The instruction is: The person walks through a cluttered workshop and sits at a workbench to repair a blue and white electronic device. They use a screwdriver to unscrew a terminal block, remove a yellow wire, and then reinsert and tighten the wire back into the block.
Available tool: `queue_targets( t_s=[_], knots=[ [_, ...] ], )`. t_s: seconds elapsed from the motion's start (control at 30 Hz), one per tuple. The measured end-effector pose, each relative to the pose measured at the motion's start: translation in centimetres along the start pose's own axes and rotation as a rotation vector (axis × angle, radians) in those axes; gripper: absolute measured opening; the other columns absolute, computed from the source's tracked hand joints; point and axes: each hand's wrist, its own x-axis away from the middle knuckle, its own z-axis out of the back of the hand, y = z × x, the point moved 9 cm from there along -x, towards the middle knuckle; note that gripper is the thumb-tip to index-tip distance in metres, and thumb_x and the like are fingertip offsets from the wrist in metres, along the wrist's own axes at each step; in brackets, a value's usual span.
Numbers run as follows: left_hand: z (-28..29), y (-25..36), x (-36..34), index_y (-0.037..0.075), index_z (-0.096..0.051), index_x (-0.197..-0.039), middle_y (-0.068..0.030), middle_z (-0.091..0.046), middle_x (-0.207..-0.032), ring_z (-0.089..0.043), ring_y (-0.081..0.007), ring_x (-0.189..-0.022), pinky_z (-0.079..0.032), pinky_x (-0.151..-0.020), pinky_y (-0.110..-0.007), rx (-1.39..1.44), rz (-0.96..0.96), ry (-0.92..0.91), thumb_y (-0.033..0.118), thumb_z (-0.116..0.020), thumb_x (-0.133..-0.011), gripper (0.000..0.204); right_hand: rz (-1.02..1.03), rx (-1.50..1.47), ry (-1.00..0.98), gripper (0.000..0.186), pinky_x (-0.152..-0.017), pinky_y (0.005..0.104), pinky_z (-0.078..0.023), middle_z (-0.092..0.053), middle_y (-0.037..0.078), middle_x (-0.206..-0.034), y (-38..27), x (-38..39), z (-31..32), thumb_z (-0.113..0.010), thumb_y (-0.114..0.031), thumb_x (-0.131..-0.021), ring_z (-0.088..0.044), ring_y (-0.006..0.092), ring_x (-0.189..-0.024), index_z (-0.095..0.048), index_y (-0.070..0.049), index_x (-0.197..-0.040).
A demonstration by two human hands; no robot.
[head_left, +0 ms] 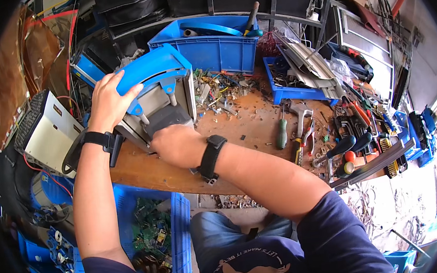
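Note:
A metal-sided device with a curved blue plastic cover [152, 67] stands tilted on the wooden workbench. My left hand [109, 102] grips the cover's left end, thumb along its lower edge and fingers over the top. Below the cover are two blue brackets with pale posts and a dark grey block [167, 118] inside the metal frame. My right hand [178, 146] is closed in a fist at the device's near side, just below that block. Its fingers face away, so what it holds, if anything, is hidden.
A blue crate [211, 54] stands behind the device, near scattered small parts. A green-handled screwdriver [281, 133], a hammer [300, 116] and pliers [309, 138] lie to the right, before several more tools. Below the bench edge is a blue crate [183, 233] of circuit boards.

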Motion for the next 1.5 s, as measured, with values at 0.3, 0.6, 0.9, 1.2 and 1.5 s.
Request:
queue_targets(
  t_s=[0.3, 0.6, 0.9, 1.2, 1.5],
  knots=[
    [-0.2, 0.4, -0.4, -0.006, -0.055, -0.119, -0.0216, -0.056, -0.118, -0.051, -0.0350, -0.112, -0.040, -0.097, -0.039, 0.040, 0.000, -0.006, 0.043, -0.073, -0.073, 0.069, 0.066, -0.090, 0.105, 0.018, -0.073, 0.0438, -0.051, -0.066, 0.019, -0.084, 0.5, 0.2, 0.5, -0.057, -0.016, -0.076, -0.064, 0.0362, -0.081, -0.068, -0.003, -0.080],
    [8.2, 2.3, 2.6, -0.001, -0.061, -0.109, -0.0169, -0.059, -0.110, -0.055, -0.0317, -0.104, -0.042, -0.092, -0.038, 0.059, 0.054, 0.501, 0.026, -0.063, -0.087, 0.035, 0.018, -0.146, 0.081, 0.020, -0.081, 0.0422, -0.048, -0.065, 0.018, -0.092, 1.5, 0.7, 1.0, -0.060, -0.016, -0.078, -0.061, 0.0345, -0.090, -0.067, -0.004, -0.092],
    [5.0, 0.8, 18.9, -0.001, -0.064, -0.091, -0.0089, -0.061, -0.086, -0.062, -0.0186, -0.083, -0.048, -0.074, -0.029, 0.521, 0.562, 0.414, 0.010, -0.068, -0.083, 0.014, -0.139, -0.471, 0.043, 0.018, -0.075, 0.0410, -0.049, -0.064, 0.020, -0.085, 3.6, 1.1, 1.3, -0.060, -0.015, -0.082, -0.061, 0.0382, -0.084, -0.065, -0.001, -0.092],
    [1.5, 2.3, 18.2, 0.000, -0.063, -0.096, -0.0103, -0.060, -0.085, -0.059, -0.0207, -0.080, -0.047, -0.071, -0.030, 0.536, 0.560, 0.230, 0.011, -0.070, -0.080, 0.020, -0.027, -0.369, 0.094, 0.019, -0.071, 0.0439, -0.047, -0.061, 0.022, -0.081, 2.5, 0.4, 1.2, -0.060, -0.018, -0.082, -0.059, 0.0403, -0.081, -0.063, 0.001, -0.086],
    [-0.2, 8.5, 18.9, 0.001, -0.064, -0.098, -0.0038, -0.062, -0.084, -0.056, -0.0110, -0.073, -0.047, -0.067, -0.025, 0.758, 0.513, 0.096, 0.008, -0.073, -0.077, 0.025, -0.154, -0.481, 0.339, 0.016, -0.069, 0.0446, -0.047, -0.060, 0.020, -0.075, 2.7, 6.5, 5.2, -0.062, -0.014, -0.079, -0.059, 0.0392, -0.074, -0.064, 0.001, -0.078]
  ],
)
